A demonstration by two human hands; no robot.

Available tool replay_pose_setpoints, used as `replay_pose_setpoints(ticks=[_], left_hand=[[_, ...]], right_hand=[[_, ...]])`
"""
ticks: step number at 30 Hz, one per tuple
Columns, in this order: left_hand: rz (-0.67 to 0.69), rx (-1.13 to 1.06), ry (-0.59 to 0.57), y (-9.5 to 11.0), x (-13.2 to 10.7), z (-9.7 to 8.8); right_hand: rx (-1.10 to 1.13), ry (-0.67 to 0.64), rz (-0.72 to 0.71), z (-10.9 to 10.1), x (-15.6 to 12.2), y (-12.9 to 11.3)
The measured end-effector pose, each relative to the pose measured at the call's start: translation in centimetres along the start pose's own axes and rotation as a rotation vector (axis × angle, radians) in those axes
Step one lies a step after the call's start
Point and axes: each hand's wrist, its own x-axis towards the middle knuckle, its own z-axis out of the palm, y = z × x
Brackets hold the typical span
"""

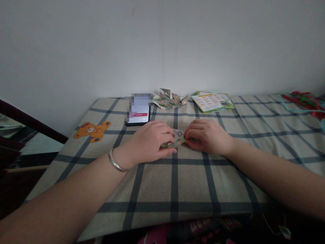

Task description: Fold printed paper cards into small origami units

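Note:
A small folded piece of printed paper (178,138), green and white with a dark square code on it, lies between my hands just over the tablecloth. My left hand (154,139), with a silver bangle at the wrist, grips its left end between thumb and fingers. On the other side, my right hand (203,135) pinches the right corner of the same paper. The fingers partly cover both ends of it. Behind my hands sits a cluster of folded paper pieces (169,101) in similar print, and to their right is a stack of flat printed leaflets (212,102).
A phone (138,110) with its screen lit lies behind my left hand. An orange bear picture (92,131) is on the checked tablecloth (152,189) at left. Red and green items (304,103) lie at the far right. A white wall (162,44) borders the table's back edge.

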Motion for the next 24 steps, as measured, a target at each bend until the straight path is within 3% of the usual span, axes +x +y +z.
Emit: replay_pose_setpoints(ticks=[7,24], left_hand=[[-0.094,0.083,-0.004,0.6,0.0,0.1],[-0.153,-0.005,0.056,0.5,0.6,0.7]], right_hand=[[-0.123,0.006,-0.001,0.0,0.0,-1.0],[0.032,0.000,0.159,0.4,0.3,-0.8]])
